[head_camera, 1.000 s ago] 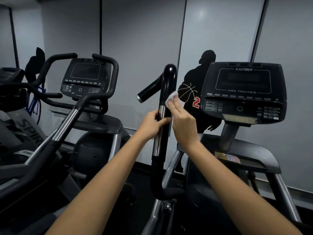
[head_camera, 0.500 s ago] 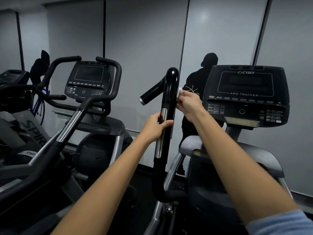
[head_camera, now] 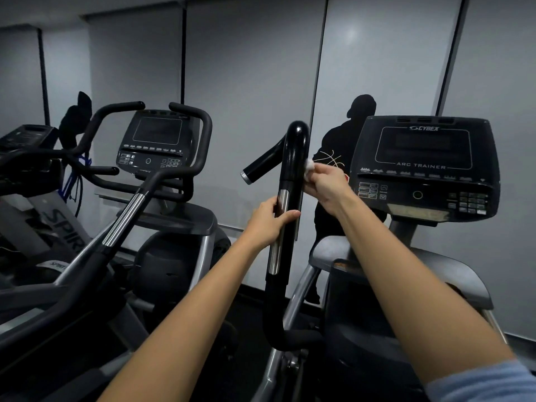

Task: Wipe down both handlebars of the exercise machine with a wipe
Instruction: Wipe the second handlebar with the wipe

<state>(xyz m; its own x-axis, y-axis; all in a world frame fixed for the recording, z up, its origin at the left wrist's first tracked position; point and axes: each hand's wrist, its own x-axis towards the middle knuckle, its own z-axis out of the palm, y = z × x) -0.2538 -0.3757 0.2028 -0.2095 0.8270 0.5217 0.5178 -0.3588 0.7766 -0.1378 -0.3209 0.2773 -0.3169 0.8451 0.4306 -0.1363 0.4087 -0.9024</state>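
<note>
Against the right side of the black handlebar (head_camera: 293, 169), just below its curved top, we see the white wipe (head_camera: 309, 165) pinched in the fingers (head_camera: 317, 177) of the right hand (head_camera: 329, 187). Lower down, the left hand (head_camera: 268, 220) clamps its fingers around the handlebar's chrome section. Beyond the right fingers stands the machine's console (head_camera: 423, 166).

Left hand (head_camera: 268, 220) gripping upright black handlebar (head_camera: 291, 181) at its chrome band; right hand (head_camera: 329, 184) pressing white wipe (head_camera: 309, 166) against its right side, near console (head_camera: 423, 166).
</note>
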